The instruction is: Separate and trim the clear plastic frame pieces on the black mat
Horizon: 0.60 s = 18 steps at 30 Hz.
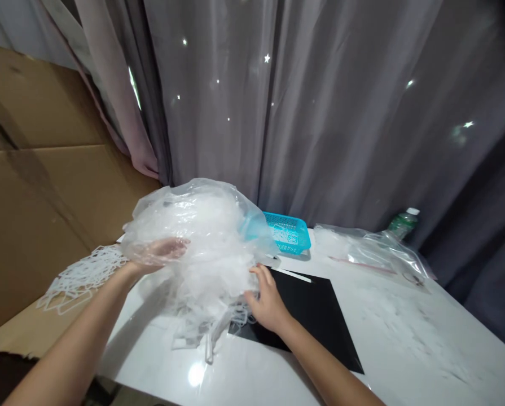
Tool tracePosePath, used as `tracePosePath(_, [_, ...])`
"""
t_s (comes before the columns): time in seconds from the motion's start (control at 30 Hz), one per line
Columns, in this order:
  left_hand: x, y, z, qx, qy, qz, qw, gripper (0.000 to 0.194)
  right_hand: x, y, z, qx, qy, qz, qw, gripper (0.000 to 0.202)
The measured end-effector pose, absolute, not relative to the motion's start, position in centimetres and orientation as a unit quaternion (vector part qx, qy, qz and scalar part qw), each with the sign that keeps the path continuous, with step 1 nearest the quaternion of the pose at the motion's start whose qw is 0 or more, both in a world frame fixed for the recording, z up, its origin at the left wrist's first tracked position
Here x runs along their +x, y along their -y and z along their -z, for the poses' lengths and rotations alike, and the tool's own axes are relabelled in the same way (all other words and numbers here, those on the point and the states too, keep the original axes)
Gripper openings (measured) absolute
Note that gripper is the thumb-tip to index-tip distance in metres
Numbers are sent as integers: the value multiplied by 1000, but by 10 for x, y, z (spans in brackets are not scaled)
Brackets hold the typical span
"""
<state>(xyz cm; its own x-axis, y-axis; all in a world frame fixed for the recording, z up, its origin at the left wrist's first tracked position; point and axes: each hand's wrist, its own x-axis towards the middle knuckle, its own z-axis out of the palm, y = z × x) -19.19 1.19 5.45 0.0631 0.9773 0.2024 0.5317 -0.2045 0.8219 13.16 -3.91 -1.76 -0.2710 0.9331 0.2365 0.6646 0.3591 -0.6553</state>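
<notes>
**Star-dotted curtain behind a glossy white table**

A long grey-purple curtain (pixel 341 124) fills the background beyond the far edge of the table (pixel 154 358), hanging in deep vertical folds. Small bright stars (pixel 267 58) dot the fabric, and a narrow slit of light (pixel 134 87) shows among the folds at the left. Beside it, a paler pinkish cloth (pixel 129 127) hangs gathered, its lower end near the far left corner.

Creased brown cardboard (pixel 36 197) stands upright at the table's left side. The white tabletop is shiny, with a round glare (pixel 196 374) near the front edge. Below that edge, a little floor (pixel 129 397) appears in shadow. The curtain darkens toward the right.
</notes>
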Motion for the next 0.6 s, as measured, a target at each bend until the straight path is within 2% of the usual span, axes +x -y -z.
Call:
tracePosePath(0.1, [-186, -19, -85, 696, -497, -289, 432, 64, 109, 50, 17, -500, 815, -254, 141, 103])
tracePosePath(0.17, [-171, -30, -118, 693, -443, -232, 519, 76, 87, 48, 18, -486, 839, -232, 81, 124])
tracePosePath(0.2, [-161, -36, -137, 690, -434, -232, 531, 80, 75, 43, 18, -483, 846, -210, 79, 124])
tracePosePath(0.33, [-110, -67, -211, 652, -357, -296, 600, 76, 28, 12, 16, -489, 855, -134, 112, 90])
tracePosePath(0.4, [-85, -83, -234, 655, -319, -339, 595, 79, 12, -1, 14, -512, 841, -117, 127, 85])
tracePosePath(0.5, [-61, -104, -236, 660, -341, -366, 561, 79, 5, -5, 16, -526, 829, -133, 136, 93])
tracePosePath(0.6, [-59, -112, -208, 706, -407, -333, 475, 74, 24, 8, 22, -486, 851, -161, 117, 104])
